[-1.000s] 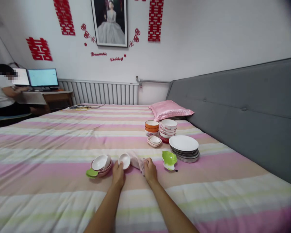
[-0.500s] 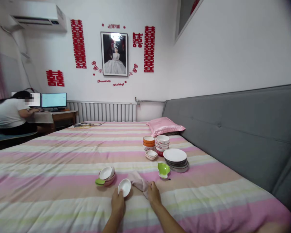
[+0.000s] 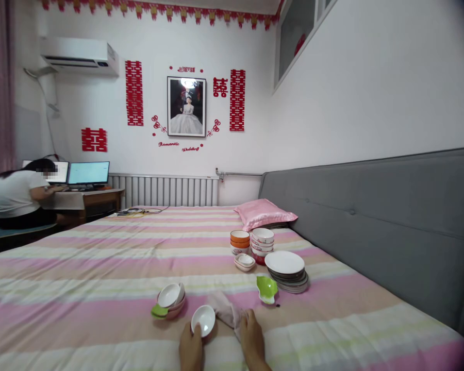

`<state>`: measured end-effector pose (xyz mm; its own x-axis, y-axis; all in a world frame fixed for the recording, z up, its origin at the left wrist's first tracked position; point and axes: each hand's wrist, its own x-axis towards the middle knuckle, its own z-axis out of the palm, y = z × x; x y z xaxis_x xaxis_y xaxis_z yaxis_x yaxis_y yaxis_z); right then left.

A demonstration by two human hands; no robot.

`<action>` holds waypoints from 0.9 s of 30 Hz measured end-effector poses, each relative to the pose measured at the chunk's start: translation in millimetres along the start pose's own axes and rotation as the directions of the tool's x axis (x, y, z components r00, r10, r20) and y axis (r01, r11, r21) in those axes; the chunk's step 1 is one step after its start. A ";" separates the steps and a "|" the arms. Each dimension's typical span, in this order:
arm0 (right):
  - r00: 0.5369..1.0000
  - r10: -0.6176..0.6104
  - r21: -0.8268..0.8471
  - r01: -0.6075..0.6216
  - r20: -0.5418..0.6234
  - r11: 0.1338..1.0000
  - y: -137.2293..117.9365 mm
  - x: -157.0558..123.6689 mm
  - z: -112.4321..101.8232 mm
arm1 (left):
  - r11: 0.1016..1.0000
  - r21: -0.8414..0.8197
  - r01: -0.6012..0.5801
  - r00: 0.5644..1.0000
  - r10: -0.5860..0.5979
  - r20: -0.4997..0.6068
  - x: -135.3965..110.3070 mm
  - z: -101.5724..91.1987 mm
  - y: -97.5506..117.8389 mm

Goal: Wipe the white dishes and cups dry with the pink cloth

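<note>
A small white bowl (image 3: 203, 320) is tilted in my left hand (image 3: 191, 346), with the thumb over its rim. My right hand (image 3: 252, 336) grips one end of a pale pinkish-grey cloth (image 3: 225, 310), whose other end trails leftward on the bed toward the bowl. Left of my hands sits a nested pile with a white bowl (image 3: 169, 295), a pink dish (image 3: 176, 310) and a green leaf-shaped part (image 3: 159, 310). To the right, a green leaf-shaped dish (image 3: 267, 289) rests on the bedspread, apart from my right hand.
Beyond the green dish stand stacked plates (image 3: 285, 263), white bowls (image 3: 262, 236), orange-rimmed bowls (image 3: 239, 238) and small dishes (image 3: 245, 263). A pink pillow (image 3: 265, 213) lies by the grey headboard (image 3: 355, 206). At the far left, a person (image 3: 17, 191) sits at a desk with monitors.
The camera has tilted up, so everything sits lower in the picture. My left hand still holds the white bowl and my right hand still holds the cloth.
</note>
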<state>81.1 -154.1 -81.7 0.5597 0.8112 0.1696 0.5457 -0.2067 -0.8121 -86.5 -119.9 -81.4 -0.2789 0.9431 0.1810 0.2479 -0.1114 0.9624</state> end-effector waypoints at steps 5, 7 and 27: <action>1.000 -0.003 -0.017 0.003 -0.003 1.000 -0.6 -0.9 -0.4 | 1.000 0.002 -0.006 1.000 0.006 0.015 -0.7 -1.4 -1.1; 1.000 0.000 -0.026 0.000 -0.005 1.000 -0.6 -1.3 -0.4 | 1.000 0.001 -0.004 1.000 0.004 0.015 -0.9 -1.4 -1.9; 0.994 -0.045 -0.051 0.040 -0.100 0.998 1.5 -1.3 -0.7 | 0.998 -0.057 0.021 0.999 -0.020 0.025 -1.8 3.5 1.7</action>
<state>81.7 -155.8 -82.7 0.5941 0.7610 0.2608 0.5990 -0.2020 -0.7749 -82.3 -120.7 -80.7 -0.2603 0.9527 0.1568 0.1889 -0.1090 0.9759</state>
